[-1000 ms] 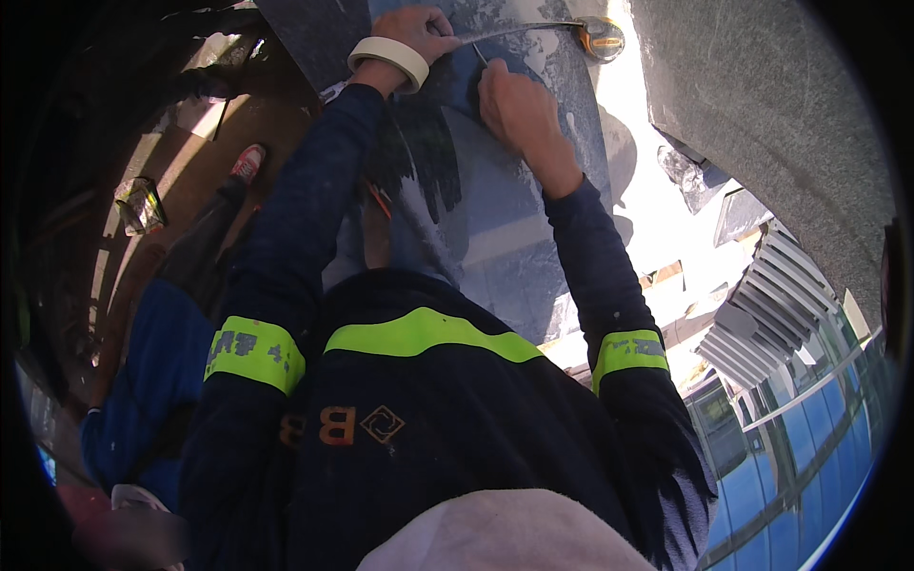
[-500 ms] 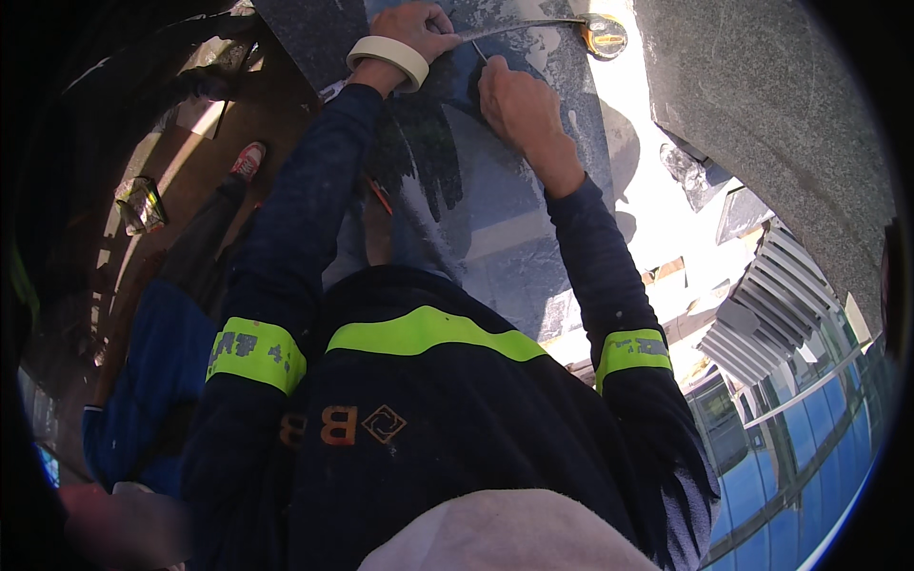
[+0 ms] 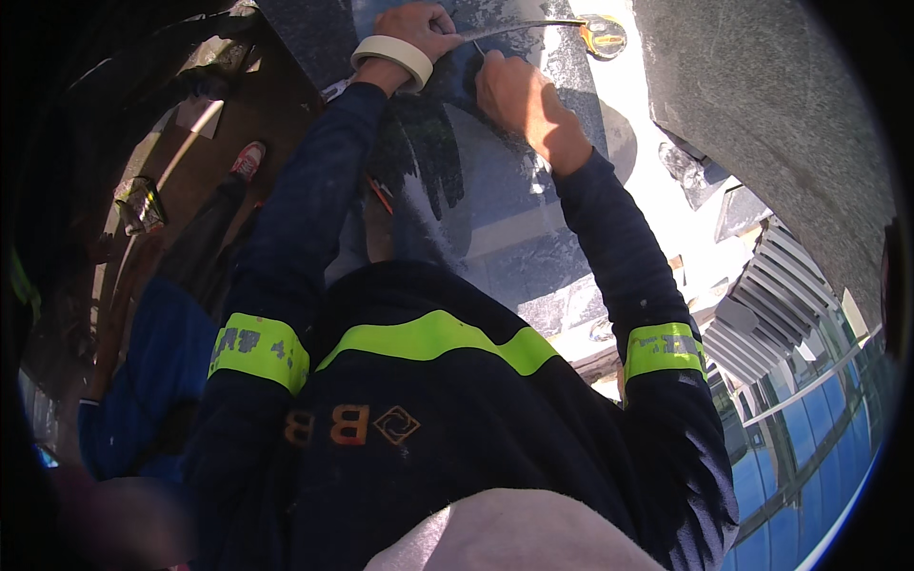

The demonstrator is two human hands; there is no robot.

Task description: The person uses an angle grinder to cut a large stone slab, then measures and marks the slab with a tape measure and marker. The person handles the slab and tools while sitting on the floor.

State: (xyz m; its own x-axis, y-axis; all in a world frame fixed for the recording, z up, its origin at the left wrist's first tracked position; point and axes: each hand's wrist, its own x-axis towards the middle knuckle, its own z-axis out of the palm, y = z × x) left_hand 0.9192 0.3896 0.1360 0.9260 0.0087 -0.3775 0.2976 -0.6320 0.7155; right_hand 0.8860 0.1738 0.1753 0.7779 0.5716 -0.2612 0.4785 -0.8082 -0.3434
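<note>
At the top of the view, my left hand (image 3: 415, 25) is closed, thumb and fingers pinching the end of a tape measure's blade (image 3: 519, 27). The blade runs right to its yellow-and-black case (image 3: 603, 36) at the edge of a dark stone slab (image 3: 519, 205). A roll of cream masking tape (image 3: 392, 53) sits around my left wrist. Just below the blade, my right hand (image 3: 514, 93) is closed around a thin marking tool (image 3: 480, 48); only its slim tip shows, so its exact kind is unclear. That tip points up toward the blade, close to my left hand.
A big grey stone slab (image 3: 762, 124) stands at the right. Below it are a stack of grey ribbed pieces (image 3: 762, 314) and blue glass panels (image 3: 809, 457). At my left, another person in blue (image 3: 152, 371) has a leg stretched out, ending in a pink shoe (image 3: 248, 160).
My right elbow and forearm have swung a little outward to the right, and the right hand has tilted slightly. The left hand and the tape measure stay nearly where they were.
</note>
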